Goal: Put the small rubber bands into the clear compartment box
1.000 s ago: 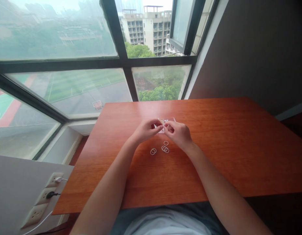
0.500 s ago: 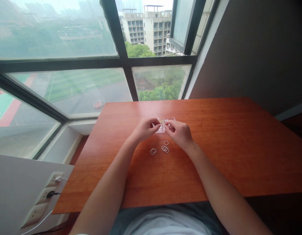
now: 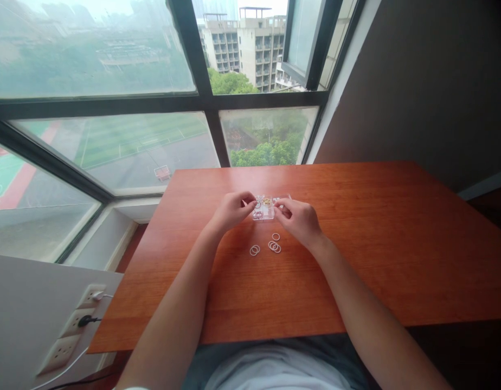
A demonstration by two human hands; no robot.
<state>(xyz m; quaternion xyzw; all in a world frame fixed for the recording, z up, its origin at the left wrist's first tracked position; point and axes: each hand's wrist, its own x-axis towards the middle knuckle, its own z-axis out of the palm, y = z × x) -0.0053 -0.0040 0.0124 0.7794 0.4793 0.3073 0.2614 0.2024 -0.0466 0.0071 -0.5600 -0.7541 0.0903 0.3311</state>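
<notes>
A small clear plastic box (image 3: pixel 268 216) with compartments lies on the table between my hands. Gold-coloured rings (image 3: pixel 267 201) show in one compartment, and darker small rings (image 3: pixel 257 214) in another. My left hand (image 3: pixel 234 210) has thumb and forefinger closed at the box's left edge; what is between the fingertips is hidden. At the right side, my right hand (image 3: pixel 298 218) pinches the box's edge, partly covering the raised-looking lid. Nearer to me lie loose white rings: a pair overlapping (image 3: pixel 254 250), a cluster (image 3: pixel 274 247) and a single one (image 3: pixel 275 236).
The reddish-brown wooden table (image 3: pixel 380 244) extends to both sides. Beyond its far edge stand dark-framed windows (image 3: pixel 210 103). Wall sockets (image 3: pixel 77 322) with plugged-in cables are low at the left, beside the table edge. A grey wall (image 3: pixel 429 92) rises at the right.
My left hand has drawn back to the left, from over the box to its left edge, uncovering more compartments. My right hand stays almost where it was. The loose white rings have not moved.
</notes>
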